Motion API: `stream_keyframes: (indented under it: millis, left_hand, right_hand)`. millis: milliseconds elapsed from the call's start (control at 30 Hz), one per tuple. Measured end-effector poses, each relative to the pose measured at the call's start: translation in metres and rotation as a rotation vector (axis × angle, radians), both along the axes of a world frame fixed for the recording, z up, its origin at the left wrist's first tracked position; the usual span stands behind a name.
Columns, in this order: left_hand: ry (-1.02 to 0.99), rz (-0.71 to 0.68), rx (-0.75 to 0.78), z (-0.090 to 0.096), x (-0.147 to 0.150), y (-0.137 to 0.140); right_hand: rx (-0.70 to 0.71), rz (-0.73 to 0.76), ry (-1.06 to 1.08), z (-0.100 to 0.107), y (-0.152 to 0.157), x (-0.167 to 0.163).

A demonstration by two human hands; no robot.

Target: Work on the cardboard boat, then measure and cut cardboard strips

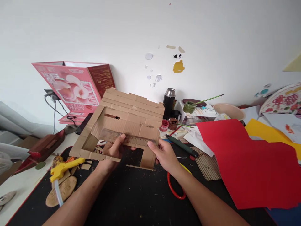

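From the head camera: both hands have the cardboard piece [131, 117] up off the black mat [131, 194], with a see-through ruler [136, 140] lying across its lower part. Left hand [114, 148] pinches ruler and board, thumb on top; right hand [166, 153] does likewise near the ruler's right end. Fingers underneath are mostly hidden, so I can't really judge how tight it is. Tip: keep both thumbs pressing evenly so the ruler won't skid, and don't squeeze the narrow strips by the cutouts, they'd probably crease. Laying it flat would steady things too, imo.
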State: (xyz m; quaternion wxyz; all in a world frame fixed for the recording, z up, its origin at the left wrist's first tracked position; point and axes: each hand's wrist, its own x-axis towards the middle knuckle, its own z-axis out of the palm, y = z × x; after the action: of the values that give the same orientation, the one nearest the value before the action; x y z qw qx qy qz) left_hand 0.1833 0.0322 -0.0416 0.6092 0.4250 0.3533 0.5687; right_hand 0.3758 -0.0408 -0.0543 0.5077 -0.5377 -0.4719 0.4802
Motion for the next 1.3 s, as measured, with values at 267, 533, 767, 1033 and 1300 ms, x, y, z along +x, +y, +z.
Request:
stream_keyframes:
  millis: [267,533,767,1033,1300]
  left_hand:
    - [-0.008,0.003,0.018,-0.002,0.0,0.0]
    - [-0.046,0.022,0.005,0.001,0.001,-0.001]
    - [-0.01,-0.033,-0.021,-0.01,-0.007,0.01]
    - [-0.012,-0.031,-0.023,-0.011,-0.011,0.012]
    - [-0.068,-0.016,-0.02,-0.002,-0.006,0.009]
  right_hand:
    - [0.013,0.015,0.017,0.001,0.0,-0.002]
    - [0.008,0.011,0.028,0.004,-0.001,-0.002]
    - [0.015,0.016,0.045,0.002,-0.001,-0.003]
    - [0.006,0.036,0.079,0.006,-0.002,-0.005]
    - [0.004,0.026,0.075,0.01,-0.004,-0.005]
